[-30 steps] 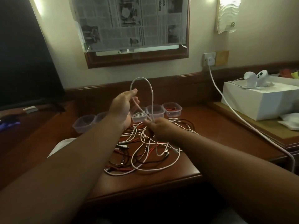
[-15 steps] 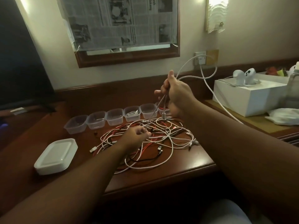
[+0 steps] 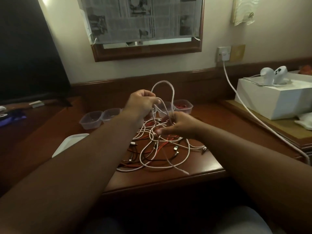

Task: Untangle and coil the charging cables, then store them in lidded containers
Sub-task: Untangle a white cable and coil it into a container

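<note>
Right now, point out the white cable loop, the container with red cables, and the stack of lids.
white cable loop (image 3: 163,82), head view, top of the arch.
container with red cables (image 3: 184,107), head view, front wall.
stack of lids (image 3: 70,141), head view, top surface.

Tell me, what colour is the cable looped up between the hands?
White; the looped cable shows best in the head view.

Two hands – left hand (image 3: 138,102) and right hand (image 3: 181,126) – over one tangle of cables (image 3: 162,149) near the desk's (image 3: 211,119) front edge; white, red and black strands, number not countable. Four clear tubs (image 3: 91,119) visible along the back edge – others possibly hidden. One stack of lids (image 3: 67,146) at left.
</note>
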Action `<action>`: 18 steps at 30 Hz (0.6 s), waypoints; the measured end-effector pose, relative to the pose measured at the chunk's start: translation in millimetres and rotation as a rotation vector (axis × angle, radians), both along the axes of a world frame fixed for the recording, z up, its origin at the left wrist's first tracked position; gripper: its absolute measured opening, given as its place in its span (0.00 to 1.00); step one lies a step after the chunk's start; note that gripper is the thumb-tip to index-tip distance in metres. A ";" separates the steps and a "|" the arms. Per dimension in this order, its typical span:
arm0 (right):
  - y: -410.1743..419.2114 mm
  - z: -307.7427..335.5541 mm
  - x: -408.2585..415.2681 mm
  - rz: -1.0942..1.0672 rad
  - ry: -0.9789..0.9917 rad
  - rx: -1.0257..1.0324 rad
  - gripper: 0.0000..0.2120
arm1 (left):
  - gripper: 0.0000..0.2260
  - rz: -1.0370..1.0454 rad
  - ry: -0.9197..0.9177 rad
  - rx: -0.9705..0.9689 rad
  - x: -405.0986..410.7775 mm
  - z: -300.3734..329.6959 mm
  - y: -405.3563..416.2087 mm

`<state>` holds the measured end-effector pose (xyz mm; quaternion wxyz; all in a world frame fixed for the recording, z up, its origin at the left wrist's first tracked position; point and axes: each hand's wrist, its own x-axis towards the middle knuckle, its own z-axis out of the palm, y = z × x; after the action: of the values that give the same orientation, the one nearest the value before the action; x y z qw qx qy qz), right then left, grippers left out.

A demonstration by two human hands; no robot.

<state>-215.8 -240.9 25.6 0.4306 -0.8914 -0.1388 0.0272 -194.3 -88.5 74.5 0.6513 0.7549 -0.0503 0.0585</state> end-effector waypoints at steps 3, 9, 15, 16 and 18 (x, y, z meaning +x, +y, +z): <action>16.5 -6.7 -1.5 0.036 0.006 -0.022 0.17 | 0.08 0.014 0.032 -0.030 -4.3 1.2 -6.3; 17.5 -3.9 -4.8 -0.097 0.091 0.263 0.11 | 0.06 -0.062 0.001 -0.208 -10.2 -1.6 5.5; 12.5 17.5 -7.7 -0.302 0.177 0.799 0.14 | 0.11 -0.058 -0.190 -0.003 -34.2 -36.2 11.7; 13.3 22.0 -9.1 -0.317 0.178 0.852 0.14 | 0.13 -0.140 -0.099 0.100 -38.1 -42.3 10.5; 14.8 28.5 -11.0 -0.319 0.147 0.879 0.15 | 0.13 -0.352 0.086 0.295 -42.8 -55.5 10.2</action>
<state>-226.8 -226.1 54.0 0.7747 -0.6304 0.0325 -0.0376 -237.0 -78.3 19.0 0.5357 0.8233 -0.1612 -0.0961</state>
